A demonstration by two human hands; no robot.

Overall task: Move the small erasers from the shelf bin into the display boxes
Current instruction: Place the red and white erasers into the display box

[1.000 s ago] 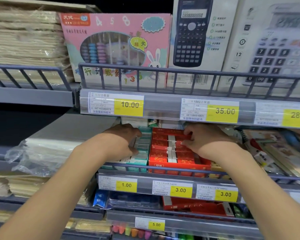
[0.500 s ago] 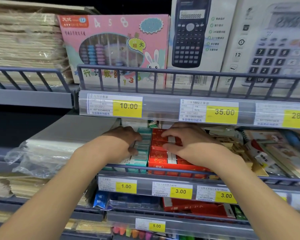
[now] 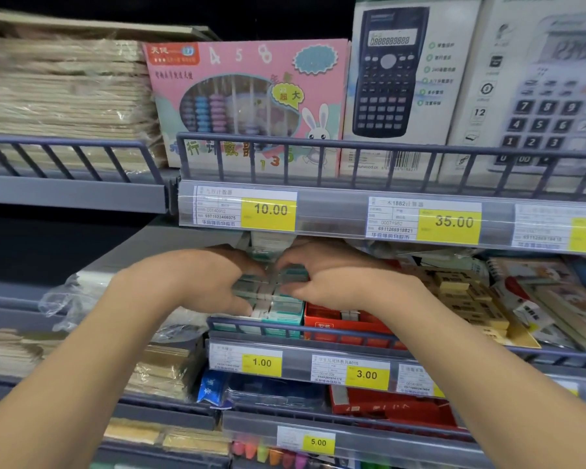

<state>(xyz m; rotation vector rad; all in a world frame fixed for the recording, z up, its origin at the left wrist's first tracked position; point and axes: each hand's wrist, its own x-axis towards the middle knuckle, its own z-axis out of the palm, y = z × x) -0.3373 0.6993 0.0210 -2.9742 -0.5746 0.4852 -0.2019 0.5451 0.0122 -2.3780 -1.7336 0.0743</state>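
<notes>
My left hand [image 3: 214,282] and right hand [image 3: 332,282] both curl their fingers down onto the teal display box [image 3: 278,306] of small erasers [image 3: 268,292], thumbs underneath at its front; whether they truly pinch the erasers is blurred. Both forearms reach up and inward. The red display box [image 3: 339,319] sits just right, partly behind my right wrist. Tan erasers [image 3: 467,299] lie heaped further right, behind the shelf rail [image 3: 318,328].

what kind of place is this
Most likely the stationery aisle of a shop. Yellow price tags run along the shelf edges, boxed calculators stand on the upper shelf, and both hands, left hand and right hand, work at a teal display box of small erasers.
</notes>
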